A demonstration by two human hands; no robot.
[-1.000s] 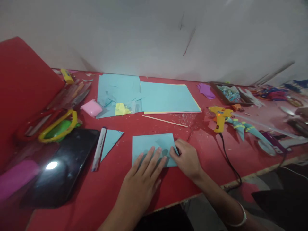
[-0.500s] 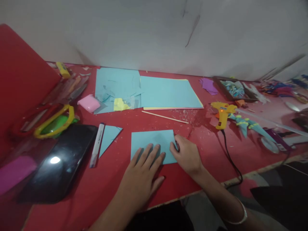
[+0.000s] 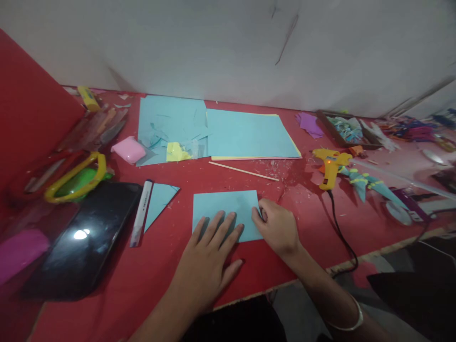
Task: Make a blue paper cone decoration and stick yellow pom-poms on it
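A light blue sheet of paper (image 3: 225, 203) lies flat on the red table before me. My left hand (image 3: 210, 254) rests on its lower part, palm down, with the fingers spread. At the sheet's right edge, my right hand (image 3: 278, 227) is closed, its thumb and curled fingers pinching the paper there. Left of the sheet are a blue paper triangle (image 3: 158, 202) and a white marker (image 3: 141, 213). A thin wooden stick (image 3: 244, 171) lies just beyond the sheet.
On the right stands a yellow glue gun (image 3: 331, 167), its black cord running over the table edge. A black phone-like slab (image 3: 85, 242) lies at left. Behind are stacked coloured sheets (image 3: 251, 133), blue paper with scraps (image 3: 171, 111), a pink packet (image 3: 128, 150) and a brown tray (image 3: 347, 128).
The view has shifted very slightly. Both hands stay in nearly the same place on the blue paper, and nothing has been picked up or let go.
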